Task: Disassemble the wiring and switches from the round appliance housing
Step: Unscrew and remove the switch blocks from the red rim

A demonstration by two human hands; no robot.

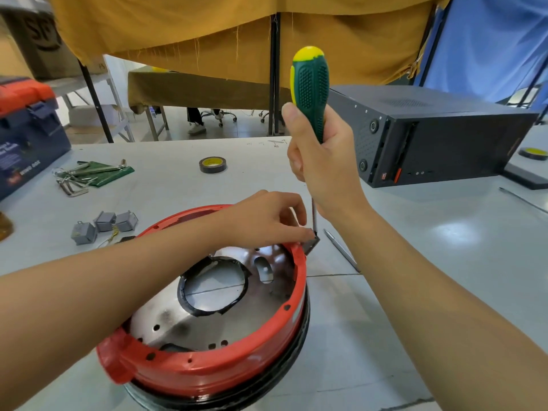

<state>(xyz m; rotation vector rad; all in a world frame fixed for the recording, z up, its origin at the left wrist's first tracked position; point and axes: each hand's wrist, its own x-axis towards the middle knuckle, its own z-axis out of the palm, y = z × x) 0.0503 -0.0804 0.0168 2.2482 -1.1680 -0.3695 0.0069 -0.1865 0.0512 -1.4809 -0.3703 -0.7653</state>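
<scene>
Red-rimmed round housing (207, 318) sits near on the desk (444, 262); the left hand (264, 216) pinches a small metal bracket (312, 244) at its far rim. The right hand (323, 161) wraps the green screwdriver (310, 90), tip at the bracket. Pushed off-axis, that tip would likely slip into the pinching fingers or let the bracket spring away.

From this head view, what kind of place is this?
Likely a workshop or repair bench: a toolbox and loose hex keys on the grey table, a tape roll, and a gutted round housing being worked with a screwdriver.
</scene>
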